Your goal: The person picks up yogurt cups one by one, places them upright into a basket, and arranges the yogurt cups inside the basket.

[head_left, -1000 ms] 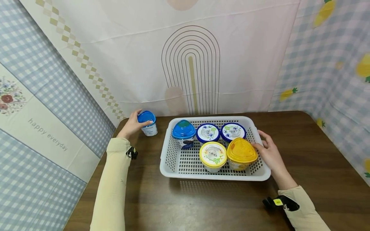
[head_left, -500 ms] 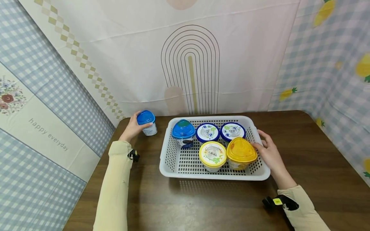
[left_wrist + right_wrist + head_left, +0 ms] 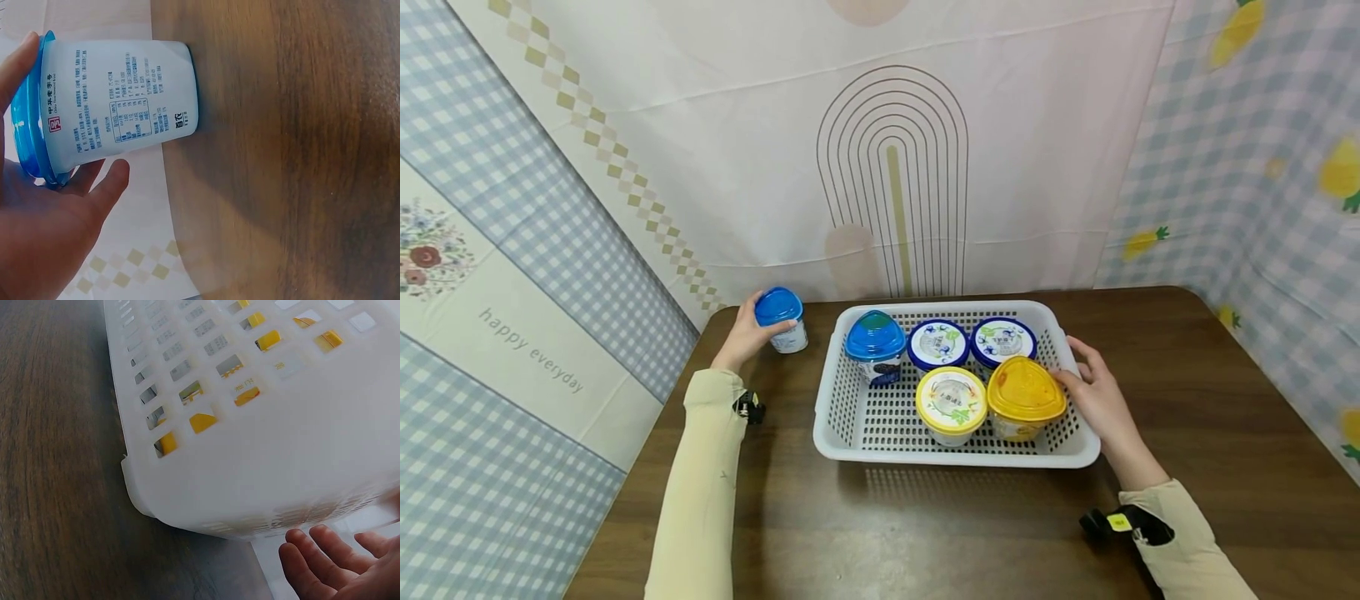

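Note:
At the table's far left corner, my left hand [image 3: 743, 335] grips a yogurt cup [image 3: 788, 339] near its blue lid. The left wrist view shows the white cup [image 3: 125, 100] standing on the wood, its printed side facing the camera. My right hand [image 3: 1101, 404] holds the right rim of a white plastic basket [image 3: 842, 408], thumb at the rim and fingers outside; its fingertips [image 3: 297, 537] show by the basket wall [image 3: 281, 456]. Inside stand a blue-lidded tub [image 3: 876, 346], two tubs with dark-blue-edged white lids [image 3: 938, 343], a yellow-rimmed tub [image 3: 951, 404] and a yellow-lidded tub [image 3: 1026, 400].
The basket rests mid-table on a dark wooden tabletop [image 3: 880, 533]. A patterned cloth backdrop [image 3: 1037, 167] rises directly behind the table's far edge. Checked cloth [image 3: 497, 483] hangs along the left side and more at the right.
The left forearm has shifted slightly to the right while the hand stays on the yogurt cup. The cup, basket and right hand look unmoved.

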The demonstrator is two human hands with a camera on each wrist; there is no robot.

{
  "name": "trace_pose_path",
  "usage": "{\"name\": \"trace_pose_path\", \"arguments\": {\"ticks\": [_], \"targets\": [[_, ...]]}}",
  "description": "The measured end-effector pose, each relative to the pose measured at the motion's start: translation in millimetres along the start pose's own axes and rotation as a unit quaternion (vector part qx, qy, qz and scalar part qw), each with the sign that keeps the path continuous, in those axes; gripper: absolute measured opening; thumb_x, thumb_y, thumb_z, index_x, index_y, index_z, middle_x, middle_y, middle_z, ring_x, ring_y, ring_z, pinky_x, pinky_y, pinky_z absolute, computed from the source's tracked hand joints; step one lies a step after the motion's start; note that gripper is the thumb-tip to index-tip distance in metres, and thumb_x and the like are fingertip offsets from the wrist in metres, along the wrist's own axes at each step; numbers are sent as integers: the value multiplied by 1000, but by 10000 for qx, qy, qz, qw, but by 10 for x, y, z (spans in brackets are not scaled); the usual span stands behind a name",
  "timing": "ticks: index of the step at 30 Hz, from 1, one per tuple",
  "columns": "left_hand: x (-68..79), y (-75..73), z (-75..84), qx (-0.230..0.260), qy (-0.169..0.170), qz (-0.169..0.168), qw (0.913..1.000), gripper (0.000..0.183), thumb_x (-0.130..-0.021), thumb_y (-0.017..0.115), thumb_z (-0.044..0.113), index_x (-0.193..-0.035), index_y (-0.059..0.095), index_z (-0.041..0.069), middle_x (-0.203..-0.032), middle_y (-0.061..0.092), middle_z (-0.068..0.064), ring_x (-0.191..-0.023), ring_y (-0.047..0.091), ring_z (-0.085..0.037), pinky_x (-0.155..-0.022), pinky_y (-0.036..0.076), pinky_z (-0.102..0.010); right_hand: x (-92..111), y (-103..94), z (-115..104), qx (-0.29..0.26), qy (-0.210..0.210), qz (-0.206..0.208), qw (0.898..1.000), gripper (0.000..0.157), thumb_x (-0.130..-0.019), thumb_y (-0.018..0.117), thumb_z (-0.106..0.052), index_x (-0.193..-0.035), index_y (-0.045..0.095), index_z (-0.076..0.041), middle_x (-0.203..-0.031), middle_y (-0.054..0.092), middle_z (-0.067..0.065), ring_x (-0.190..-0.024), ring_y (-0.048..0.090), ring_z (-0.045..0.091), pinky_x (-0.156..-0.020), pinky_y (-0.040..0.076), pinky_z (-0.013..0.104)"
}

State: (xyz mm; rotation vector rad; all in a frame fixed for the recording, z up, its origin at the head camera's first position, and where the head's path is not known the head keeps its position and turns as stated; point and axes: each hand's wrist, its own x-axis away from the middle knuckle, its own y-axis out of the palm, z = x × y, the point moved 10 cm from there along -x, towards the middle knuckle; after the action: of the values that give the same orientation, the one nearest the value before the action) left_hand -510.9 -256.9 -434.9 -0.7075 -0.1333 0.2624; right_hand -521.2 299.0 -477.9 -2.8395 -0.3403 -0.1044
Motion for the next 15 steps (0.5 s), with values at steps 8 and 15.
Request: {"name": "trace_pose_path", "arguments": {"ticks": [8, 15], "targets": [[-10, -1, 18, -36, -27, 90, 9999, 104, -89, 75, 42, -162, 9, 10, -161, 15, -26, -146, 21, -47, -115, 25, -61, -6, -11, -8, 41, -18, 15, 10000, 73, -104, 51, -35, -163, 10, -17, -145, 45, 30, -116, 57, 44, -87, 54, 61], [-4, -8, 46, -40, -94, 113, 9999, 104, -88, 76, 44, -161, 13, 8, -161, 17, -27, -146, 23, -47, -115, 26, -61, -5, -12, -4, 56, -17, 21, 10000, 73, -104, 50, -35, -163, 11, -16, -145, 45, 30, -116, 57, 43, -88, 53, 60]]}}
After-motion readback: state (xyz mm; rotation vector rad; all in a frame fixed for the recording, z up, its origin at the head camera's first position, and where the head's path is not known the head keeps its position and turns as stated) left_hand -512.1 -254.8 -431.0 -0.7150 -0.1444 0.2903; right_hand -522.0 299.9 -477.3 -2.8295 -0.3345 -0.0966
